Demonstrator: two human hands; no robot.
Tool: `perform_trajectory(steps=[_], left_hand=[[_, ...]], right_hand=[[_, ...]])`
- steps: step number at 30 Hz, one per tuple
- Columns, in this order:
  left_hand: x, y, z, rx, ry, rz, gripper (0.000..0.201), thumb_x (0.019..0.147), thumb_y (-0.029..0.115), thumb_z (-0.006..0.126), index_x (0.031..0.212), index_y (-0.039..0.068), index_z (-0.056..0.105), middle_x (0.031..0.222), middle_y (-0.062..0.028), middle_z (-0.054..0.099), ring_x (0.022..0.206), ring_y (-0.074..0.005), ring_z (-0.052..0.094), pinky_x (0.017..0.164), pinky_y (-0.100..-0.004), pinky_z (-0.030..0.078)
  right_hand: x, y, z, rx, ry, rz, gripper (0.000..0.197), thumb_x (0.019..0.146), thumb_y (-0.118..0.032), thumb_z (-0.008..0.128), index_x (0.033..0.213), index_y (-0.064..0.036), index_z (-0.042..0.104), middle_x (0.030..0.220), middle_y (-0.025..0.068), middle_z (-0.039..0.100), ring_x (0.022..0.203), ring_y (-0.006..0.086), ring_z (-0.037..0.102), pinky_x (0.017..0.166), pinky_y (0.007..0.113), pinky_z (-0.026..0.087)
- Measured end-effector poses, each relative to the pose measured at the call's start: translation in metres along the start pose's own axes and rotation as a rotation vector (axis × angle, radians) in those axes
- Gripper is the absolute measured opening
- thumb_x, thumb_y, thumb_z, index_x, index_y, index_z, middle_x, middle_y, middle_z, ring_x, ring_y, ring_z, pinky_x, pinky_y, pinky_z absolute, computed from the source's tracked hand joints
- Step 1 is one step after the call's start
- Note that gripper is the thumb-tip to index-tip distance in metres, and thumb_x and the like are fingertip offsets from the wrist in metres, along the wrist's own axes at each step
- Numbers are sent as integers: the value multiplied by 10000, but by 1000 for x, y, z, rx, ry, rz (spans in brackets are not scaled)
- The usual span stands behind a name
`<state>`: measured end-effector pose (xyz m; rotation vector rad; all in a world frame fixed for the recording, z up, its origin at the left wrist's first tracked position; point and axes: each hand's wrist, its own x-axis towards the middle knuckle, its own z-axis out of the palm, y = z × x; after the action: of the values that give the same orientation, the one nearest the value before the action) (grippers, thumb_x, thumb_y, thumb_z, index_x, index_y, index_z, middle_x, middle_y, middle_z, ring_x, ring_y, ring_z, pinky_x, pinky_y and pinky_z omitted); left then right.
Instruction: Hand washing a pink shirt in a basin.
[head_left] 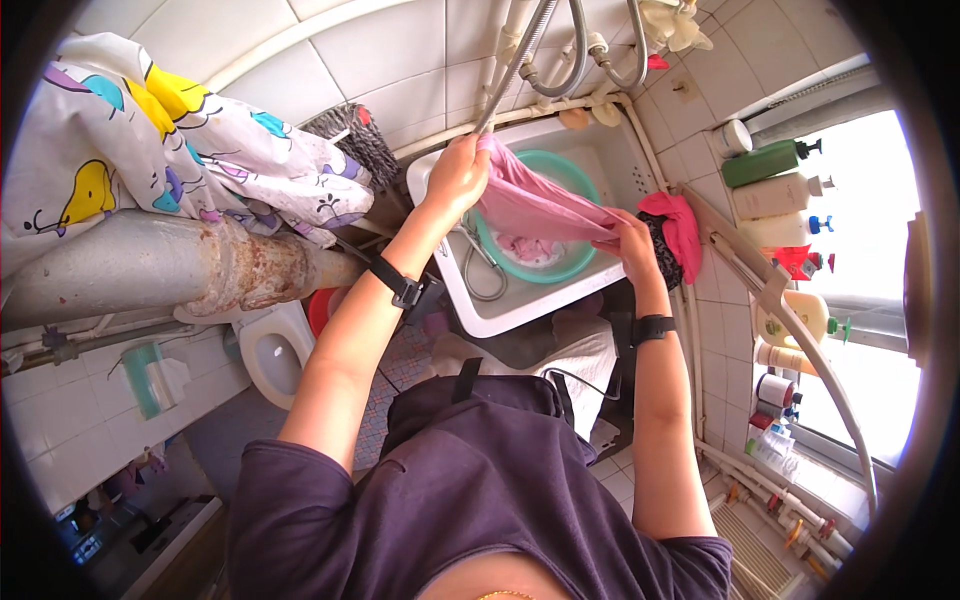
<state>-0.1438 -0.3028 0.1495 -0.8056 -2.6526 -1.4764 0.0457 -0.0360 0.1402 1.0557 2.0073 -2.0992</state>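
Pink cloth [550,195]: one piece, drawn out on a slant over the teal basin [567,268] in the white sink [535,306]. Grip: left hand [458,180] clenched round the upper end, near the metal hose [515,62]; right hand [632,245] grasping the opposite end. Basins in sink, one. Black wrist straps [655,329], two, one per wrist. In the basin: pink and white fabric [528,250] among suds; whether part of the same piece, cannot tell.

Around: bright pink fabric [684,230] over the sink's right side, just beyond the right hand. Pump bottles [757,166] along the window, at least four. At left, one patterned sheet [150,130] above a rusted pipe [215,265]; one toilet [275,355] below. In the way: stretched cloth across part of the basin; left forearm before a red container [320,310], partly hidden.

Labels: on the bottles, too small to make out
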Motion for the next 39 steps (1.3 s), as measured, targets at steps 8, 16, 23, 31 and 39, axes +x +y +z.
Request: perform_trajectory(steps=[8,16,23,31,39], left_hand=[[-24,-12,13,-876,-384,-719,416,972,382,392,1197,86,580,1147,-90,650,1120,-243,571,956,-431,398],[-34,12,6,-1249,-538,-686,552,957,483,470,1288,44,518,1257,-97,594,1165,-187,545,1044,-355,363],[-50,-3,7,-1089,-787,-537,391,932,146,576,1294,3,544,1155,-100,648,1039,-142,605,919,-289,467],[-63,-23,34,-436,-389,-370,237,818,108,613,1034,55,694,921,-140,684,834,-190,657,742,-325,507],[-60,-38,52,-722,5,-616,186,829,134,563,858,-26,652,794,-215,665,739,-370,651,640,-410,487]], right_hand=[[-15,-45,-4,303,-85,-40,410,875,-55,361,1236,77,503,1200,232,573,1119,340,569,969,459,478],[-17,-56,4,399,-45,-117,407,975,-197,333,1223,68,517,1105,208,618,1026,318,620,930,437,495],[-15,-67,6,456,39,-116,409,972,-199,338,1227,64,521,1103,196,617,1010,306,621,896,421,504],[-7,-56,-2,356,-17,-142,347,953,-147,388,1167,57,570,1036,153,630,961,242,633,845,388,530],[-31,-54,17,-302,55,-346,288,781,-49,653,1054,43,646,885,89,672,774,130,644,712,252,537]])
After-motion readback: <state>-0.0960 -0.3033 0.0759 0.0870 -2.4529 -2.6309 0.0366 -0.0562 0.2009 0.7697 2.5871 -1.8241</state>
